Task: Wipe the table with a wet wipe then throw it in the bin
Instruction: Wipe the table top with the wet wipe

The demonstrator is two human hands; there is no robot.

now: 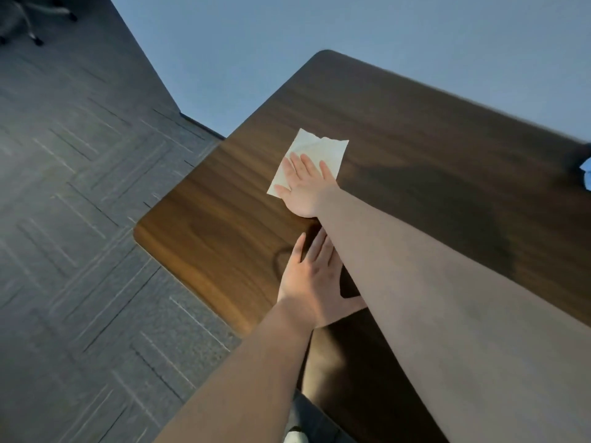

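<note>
Head: right hand [303, 183] flat on wipe [315, 151]

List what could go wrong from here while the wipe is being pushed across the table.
1. The right hand presses flat on only the near part of the wet wipe; its far edge looks lifted and may fold or bunch.
2. The wipe lies near the table's left edge and could slide off onto the carpet.
3. No bin is in view, so disposal may mean searching.

Dim, bluish light overall, with a warm sheen on the table [198, 219] toward eight o'clock. Soft arm shadows fall toward three o'clock. Wide-angle bending and slight blur mark the edges.
</note>
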